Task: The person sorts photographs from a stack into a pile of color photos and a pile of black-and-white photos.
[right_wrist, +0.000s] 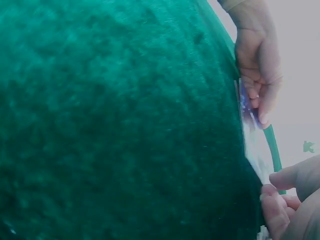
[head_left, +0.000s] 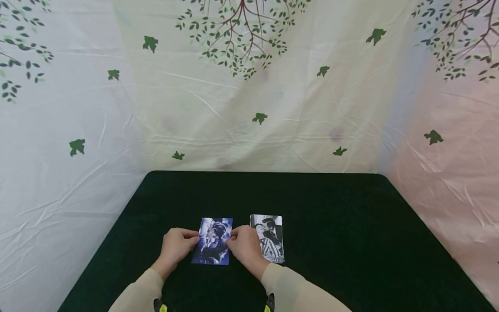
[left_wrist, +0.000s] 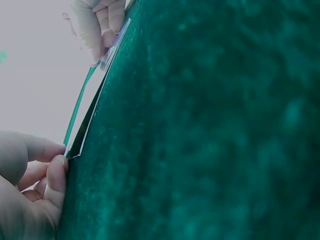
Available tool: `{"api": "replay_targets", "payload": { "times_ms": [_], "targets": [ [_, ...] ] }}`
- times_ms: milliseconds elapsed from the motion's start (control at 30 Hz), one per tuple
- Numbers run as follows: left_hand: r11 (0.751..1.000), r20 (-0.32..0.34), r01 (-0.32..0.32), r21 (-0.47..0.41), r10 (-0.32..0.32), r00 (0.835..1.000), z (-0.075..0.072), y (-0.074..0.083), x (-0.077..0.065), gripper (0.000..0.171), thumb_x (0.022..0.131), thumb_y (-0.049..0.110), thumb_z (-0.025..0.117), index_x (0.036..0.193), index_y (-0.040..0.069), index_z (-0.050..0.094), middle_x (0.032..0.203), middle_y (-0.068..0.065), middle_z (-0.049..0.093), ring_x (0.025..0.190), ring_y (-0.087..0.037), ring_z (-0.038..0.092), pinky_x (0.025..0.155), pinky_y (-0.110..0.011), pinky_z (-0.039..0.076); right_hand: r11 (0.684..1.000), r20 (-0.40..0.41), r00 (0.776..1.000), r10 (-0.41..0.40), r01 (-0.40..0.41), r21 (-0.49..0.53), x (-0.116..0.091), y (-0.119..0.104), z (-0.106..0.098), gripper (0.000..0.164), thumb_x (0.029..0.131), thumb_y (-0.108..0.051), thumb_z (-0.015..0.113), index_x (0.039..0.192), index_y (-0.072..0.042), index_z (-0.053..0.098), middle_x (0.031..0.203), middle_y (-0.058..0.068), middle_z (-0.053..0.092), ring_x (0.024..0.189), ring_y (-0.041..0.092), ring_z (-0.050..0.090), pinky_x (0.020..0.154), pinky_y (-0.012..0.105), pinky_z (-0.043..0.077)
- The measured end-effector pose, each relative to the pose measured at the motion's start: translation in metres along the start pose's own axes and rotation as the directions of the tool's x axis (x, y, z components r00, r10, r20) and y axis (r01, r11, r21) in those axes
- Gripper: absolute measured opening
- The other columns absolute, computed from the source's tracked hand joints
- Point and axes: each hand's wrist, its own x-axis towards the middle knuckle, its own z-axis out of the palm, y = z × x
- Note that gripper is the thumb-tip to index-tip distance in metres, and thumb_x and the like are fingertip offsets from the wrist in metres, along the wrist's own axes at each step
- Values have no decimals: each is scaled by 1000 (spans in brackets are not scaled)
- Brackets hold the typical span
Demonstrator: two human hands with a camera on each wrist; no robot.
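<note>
A blue-toned photo card (head_left: 212, 245) lies between the two hands near the front of the dark green table. The left hand (head_left: 175, 247) pinches its left edge between thumb and fingers. At the opposite edge, the right hand (head_left: 247, 248) pinches the card too. In the left wrist view, the card's near edge is bent up at the left fingertips (left_wrist: 61, 162), with a narrow dark gap over another thin card edge (left_wrist: 82, 152) below. Just right of the right hand sits a small stack of black-and-white photo cards (head_left: 274, 240), partly covered by that hand.
The green cloth-covered table (head_left: 351, 229) spreads around the cards. A pale hanging cloth (head_left: 218, 108) printed with leaves and branches surrounds its back and sides.
</note>
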Motion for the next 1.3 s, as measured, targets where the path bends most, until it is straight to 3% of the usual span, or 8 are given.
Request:
{"api": "replay_targets", "payload": {
  "times_ms": [167, 400, 567, 733, 900, 1300],
  "targets": [
    [999, -42, -32, 1, 32, 999, -1, 7, -4, 19, 89, 16, 68, 103, 4, 73, 96, -6, 69, 79, -16, 61, 68, -33, 51, 998, 11, 999, -36, 35, 47, -1, -6, -15, 24, 83, -16, 74, 104, -3, 73, 77, -3, 65, 61, 5, 57, 56, 23, 49],
    [995, -140, -97, -5, 95, 986, 9, 35, -15, 20, 90, 18, 68, 105, 6, 73, 89, -3, 67, 78, -17, 58, 69, -33, 49, 997, -47, 997, -59, 61, 37, -9, 3, -65, 26, 87, -25, 71, 108, -11, 71, 86, -7, 66, 72, 6, 59, 70, 30, 52],
    [987, -98, -147, -70, 140, 985, 26, 60, -22, 21, 91, 17, 66, 109, 8, 70, 85, 0, 64, 73, -15, 57, 67, -30, 48, 998, -148, 989, 15, -6, 59, -10, 32, -103, 23, 85, -25, 73, 106, -15, 71, 83, -5, 65, 72, 10, 59, 65, 30, 50],
    [970, -39, -232, -67, 229, 973, 52, 82, -25, 21, 91, 19, 65, 111, 10, 69, 85, 3, 63, 71, -12, 57, 66, -29, 49, 989, -181, 977, 113, -93, 116, -11, 66, -130, 27, 87, -25, 72, 110, -12, 69, 86, 0, 65, 70, 14, 61, 63, 30, 51],
    [952, 3, -287, -103, 289, 957, 75, 97, -23, 23, 90, 18, 66, 111, 7, 68, 85, 2, 63, 71, -11, 57, 63, -27, 48, 980, -170, 971, 166, -142, 141, -8, 84, -133, 32, 86, -28, 73, 112, -10, 67, 88, 2, 66, 71, 16, 62, 64, 31, 52],
    [964, -4, -267, -7, 267, 964, 106, 102, -14, 27, 88, 18, 68, 109, 1, 68, 77, 2, 59, 67, -12, 53, 60, -29, 45, 957, -99, 972, 215, -189, 221, -1, 97, -116, 34, 84, -27, 74, 112, -10, 65, 91, 4, 64, 73, 18, 62, 64, 32, 52]
  ]
}}
